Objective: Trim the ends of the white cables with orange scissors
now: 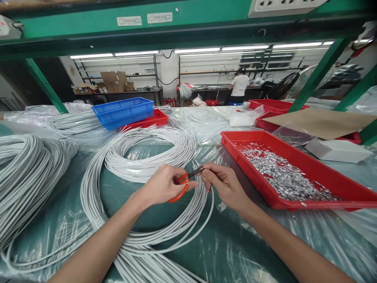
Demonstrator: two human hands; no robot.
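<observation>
Both hands meet over the white cable coil on the desk: left hand grips orange-handled scissors, right hand pinches a cable end at the blades, just left of the red tray of metal bits.

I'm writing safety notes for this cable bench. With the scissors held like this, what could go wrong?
1. The left hand holds the orange-handled scissors with their tips right at the right hand fingertips, so a slip might nick a finger.
2. The white cable coils lie loose beneath both hands; the blades could snag a neighbouring strand.
3. The red tray of small metal pieces sits close by the right forearm and might get bumped.
</observation>
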